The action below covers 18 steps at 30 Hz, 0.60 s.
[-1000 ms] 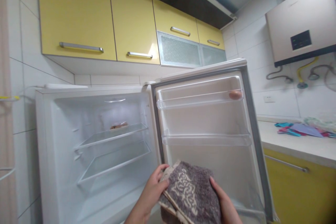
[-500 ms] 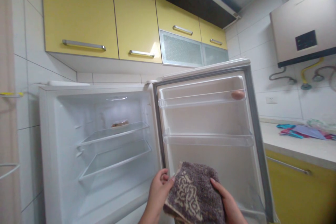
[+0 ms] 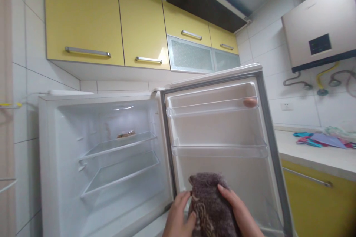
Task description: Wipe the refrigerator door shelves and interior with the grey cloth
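A folded purple-brown cloth with a pale swirling pattern is held up between both hands at the bottom of the view. My left hand grips its left edge, fingers curled and thumb on the patterned side. Along the right side, my right hand presses the cloth, thumb on top and the other fingers hidden behind. Beyond the hands stands an open fridge; its door is swung out to the right. A wrapped item lies on the upper glass shelf, and a brownish egg-like thing sits in the top door rack.
Yellow wall cabinets hang above the fridge. To the right, a counter bears several coloured cloths below a water heater. A wire rack juts in at the left edge.
My left hand has moved right and wrapped further around the cloth's edge. The cloth has been turned and bunched narrower, so less of its pale pattern shows. The view has shifted slightly.
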Motion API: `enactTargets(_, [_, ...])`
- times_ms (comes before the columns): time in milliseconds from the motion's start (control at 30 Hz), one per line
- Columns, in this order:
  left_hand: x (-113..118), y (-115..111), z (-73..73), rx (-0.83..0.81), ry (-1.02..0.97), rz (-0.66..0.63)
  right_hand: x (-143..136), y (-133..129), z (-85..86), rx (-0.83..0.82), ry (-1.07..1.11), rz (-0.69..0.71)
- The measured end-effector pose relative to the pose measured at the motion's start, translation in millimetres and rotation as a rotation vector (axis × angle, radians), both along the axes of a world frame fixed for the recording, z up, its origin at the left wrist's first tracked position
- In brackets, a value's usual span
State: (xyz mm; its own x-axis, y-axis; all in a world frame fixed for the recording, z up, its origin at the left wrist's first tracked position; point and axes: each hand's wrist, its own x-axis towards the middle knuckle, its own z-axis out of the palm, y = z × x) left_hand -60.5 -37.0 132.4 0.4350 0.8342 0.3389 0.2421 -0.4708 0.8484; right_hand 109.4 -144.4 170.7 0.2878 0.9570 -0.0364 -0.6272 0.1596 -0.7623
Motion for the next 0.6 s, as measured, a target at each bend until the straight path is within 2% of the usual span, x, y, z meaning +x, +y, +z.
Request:
enactTargets(100, [21.6, -8.7, -15.4, -0.242, -0.312, 0.011, -26.5, 1.0, 32.9, 0.163, -0.343, -0.019])
enactTargets(167, [37.1, -7.6, -15.7, -0.385, -0.561, -0.037, -44.4, 4.1, 55.5, 0.274, -0.671, 0.034])
enactTargets(233, [46.6, -0.5, -7.0, -0.383, -0.860, -0.022, -59.6, 5.8, 77.6, 0.326, -1.008, 0.111])
enactTargets(267, [47.4, 3.7, 0.4, -0.349, -1.014, 0.028, -65.1, 5.7, 88.4, 0.345, -1.138, 0.140])
enactTargets(333, [40.2, 8.9, 20.6, -0.308, -1.113, 0.032, -68.6, 3.4, 109.4, 0.396, -1.297, 0.135])
enactTargets(367, [33.0, 8.5, 33.5, -0.306, -1.132, 0.013, -65.3, 1.2, 119.8, 0.431, -1.340, 0.086])
enactTargets(400, [24.6, 6.1, 48.4, -0.318, -1.170, -0.116, -57.9, -1.5, 130.3, 0.469, -1.371, 0.005])
enactTargets(467, [8.2, -2.4, 84.6, -0.317, -1.329, -0.270, -29.6, -8.4, 151.6, 0.533, -1.403, -0.257])
enactTargets(500, [2.1, -6.4, 105.3, -0.295, -1.398, -0.328, -9.3, -12.3, 162.3, 0.567, -1.412, -0.433])
enactTargets(600, [-3.4, -8.1, 168.8, -0.204, -1.585, -0.370, 66.6, -23.6, 191.9, 0.595, -1.415, -1.051])
